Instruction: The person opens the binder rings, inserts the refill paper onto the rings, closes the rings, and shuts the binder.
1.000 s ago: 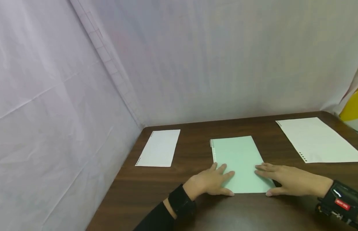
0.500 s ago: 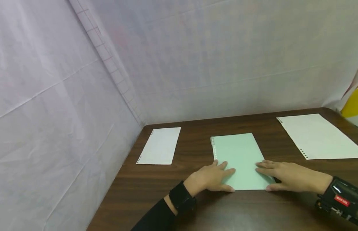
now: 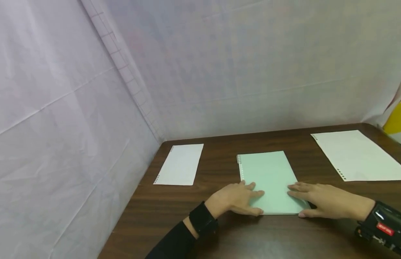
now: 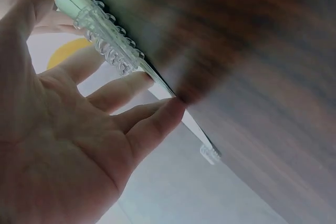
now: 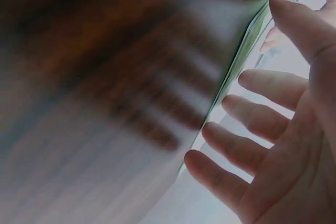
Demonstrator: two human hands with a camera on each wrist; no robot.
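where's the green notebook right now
In the head view, the green notebook lies mid-table between two white sheets, with the left hand and right hand resting on its near corners.

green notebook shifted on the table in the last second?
No. The green notebook keeps the same gap to the small white sheet on the table; the slight frame offset looks like head-camera motion.

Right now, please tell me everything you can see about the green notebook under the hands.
The green notebook is pale mint, closed, lying flat on the dark wooden table. A clear plastic spiral binding runs along its left edge. The left hand and the right hand rest on its near corners with straight fingers.
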